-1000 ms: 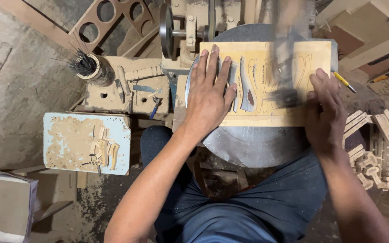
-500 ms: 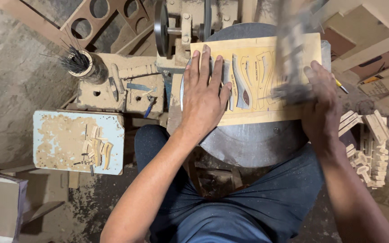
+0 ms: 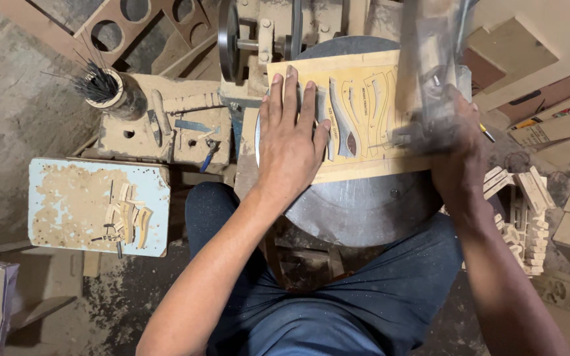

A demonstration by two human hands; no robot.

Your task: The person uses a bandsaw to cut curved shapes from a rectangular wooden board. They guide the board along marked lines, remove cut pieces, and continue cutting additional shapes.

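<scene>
A pale wooden board (image 3: 364,112) with curved shapes drawn and partly cut into it lies on a round grey metal saw table (image 3: 364,204). My left hand (image 3: 291,142) lies flat on the board's left half, fingers spread and pointing away from me. My right hand (image 3: 460,161) holds the board's right end at its near corner, and its fingers are partly hidden by the blurred saw arm (image 3: 430,66) that stands over the board.
A flywheel (image 3: 229,39) and machine frame rise behind the table. To the left are a can of thin blades (image 3: 103,89), a dusty tool block (image 3: 173,128) and a light blue stool top (image 3: 67,198) with cut pieces. More cut pieces (image 3: 522,211) pile at the right.
The board has turned slightly on the table, its right end moving away from me. Both hands stay on it in the same places. The saw arm remains blurred.
</scene>
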